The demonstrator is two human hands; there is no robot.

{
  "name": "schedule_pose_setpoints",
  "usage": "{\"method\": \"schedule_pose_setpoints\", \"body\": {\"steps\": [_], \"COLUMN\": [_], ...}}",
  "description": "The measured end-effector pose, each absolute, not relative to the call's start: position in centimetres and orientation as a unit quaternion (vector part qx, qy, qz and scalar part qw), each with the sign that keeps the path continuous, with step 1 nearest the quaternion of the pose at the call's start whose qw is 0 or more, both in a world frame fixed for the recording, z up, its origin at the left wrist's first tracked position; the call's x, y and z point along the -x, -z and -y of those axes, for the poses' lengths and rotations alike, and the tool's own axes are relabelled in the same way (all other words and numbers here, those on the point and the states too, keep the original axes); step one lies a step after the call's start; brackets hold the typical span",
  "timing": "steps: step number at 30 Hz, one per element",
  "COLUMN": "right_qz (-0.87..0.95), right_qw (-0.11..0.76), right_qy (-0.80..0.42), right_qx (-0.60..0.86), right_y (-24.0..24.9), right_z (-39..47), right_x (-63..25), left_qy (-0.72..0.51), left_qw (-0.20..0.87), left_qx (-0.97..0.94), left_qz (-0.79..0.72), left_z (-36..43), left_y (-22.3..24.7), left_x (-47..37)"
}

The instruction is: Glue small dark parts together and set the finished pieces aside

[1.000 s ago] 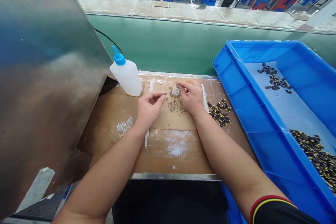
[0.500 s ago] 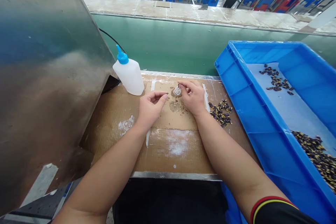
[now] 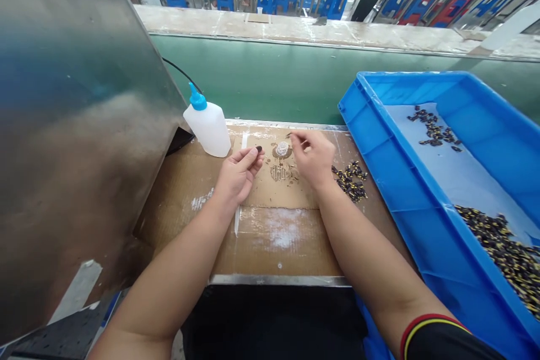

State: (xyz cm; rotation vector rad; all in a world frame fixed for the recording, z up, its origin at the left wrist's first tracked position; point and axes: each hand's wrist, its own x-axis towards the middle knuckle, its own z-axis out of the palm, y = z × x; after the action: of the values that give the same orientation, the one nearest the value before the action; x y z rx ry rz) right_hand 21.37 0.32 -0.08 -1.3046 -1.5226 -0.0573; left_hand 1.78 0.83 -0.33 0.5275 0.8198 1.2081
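Note:
Between the thumb and fingers of my left hand (image 3: 241, 174) is a small dark oval piece (image 3: 259, 149), held above the cardboard. My right hand (image 3: 314, 157) pinches a thin dark piece (image 3: 289, 135) at its fingertips; what kind it is I cannot make out. A small whitish mound (image 3: 282, 149) sits on the cardboard sheet (image 3: 270, 198) between both hands, with a wet brown stain around it. Just right of my right wrist lies a loose pile of small black-and-yellow parts (image 3: 354, 181).
A white squeeze bottle (image 3: 208, 129) with a blue nozzle stands at the back left, beside a large metal panel (image 3: 80, 124). At the right, a blue bin (image 3: 405, 180) holds many more black-and-yellow parts (image 3: 502, 247). A green strip (image 3: 253, 76) runs behind the table.
My left hand has turned palm-up and shifted slightly left, showing the dark oval piece. My right hand has drawn away from the whitish mound, to the right. The camera view has tilted slightly.

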Motion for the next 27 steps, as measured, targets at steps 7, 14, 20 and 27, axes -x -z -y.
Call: {"method": "schedule_pose_setpoints", "body": {"steps": [7, 14, 20, 27], "right_qz": [0.579, 0.527, 0.539, 0.601], "right_qw": [0.593, 0.639, 0.659, 0.648], "right_qy": [-0.062, -0.331, -0.294, -0.192], "right_qx": [0.556, 0.451, 0.434, 0.427], "right_y": [-2.8, -2.3, -1.5, -1.8], "right_z": [2.9, 6.1, 7.3, 8.2], "right_x": [-20.7, -20.1, -18.6, -17.6], "left_qy": [-0.538, -0.518, -0.511, -0.514], "left_qw": [0.74, 0.756, 0.739, 0.723], "left_qx": [-0.191, -0.228, -0.285, -0.319], "left_qz": [-0.356, -0.328, -0.333, -0.334], "left_z": [-0.5, 0.9, 1.7, 2.1], "left_y": [-0.6, -1.0, -1.2, -1.4], "left_x": [-1.8, -2.2, -2.1, -2.2]}}
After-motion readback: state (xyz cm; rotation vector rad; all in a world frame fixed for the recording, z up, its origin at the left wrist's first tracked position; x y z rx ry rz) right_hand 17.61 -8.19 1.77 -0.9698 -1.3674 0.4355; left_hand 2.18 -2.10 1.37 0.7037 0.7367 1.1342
